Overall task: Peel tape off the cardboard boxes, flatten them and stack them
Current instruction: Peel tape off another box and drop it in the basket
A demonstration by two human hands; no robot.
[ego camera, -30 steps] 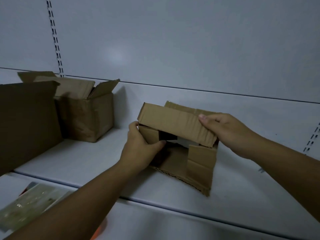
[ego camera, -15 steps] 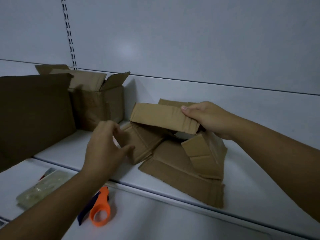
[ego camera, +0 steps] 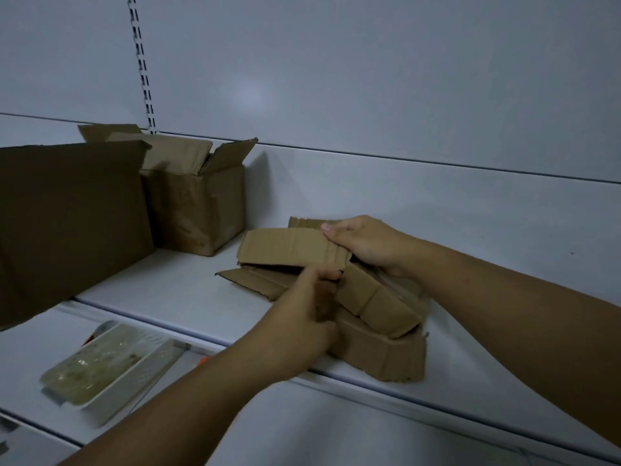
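In the head view, the half-collapsed brown cardboard box (ego camera: 379,307) lies on the white metal shelf (ego camera: 168,290). My right hand (ego camera: 363,245) clamps its raised top flap (ego camera: 285,247); my left hand (ego camera: 299,321) pinches cardboard just beneath that flap.

A white shelf (ego camera: 188,297) carries three cardboard things: a big box (ego camera: 67,223) at the left, reaching out past the front edge, an open box (ego camera: 198,210) just beside it at the back with its flaps up, and a crushed box (ego camera: 386,358) well to the right, its near corner at the front edge. On the lower shelf (ego camera: 302,432) in front lie a clear tray (ego camera: 107,364) and, near it, a bit of something orange (ego camera: 204,359)
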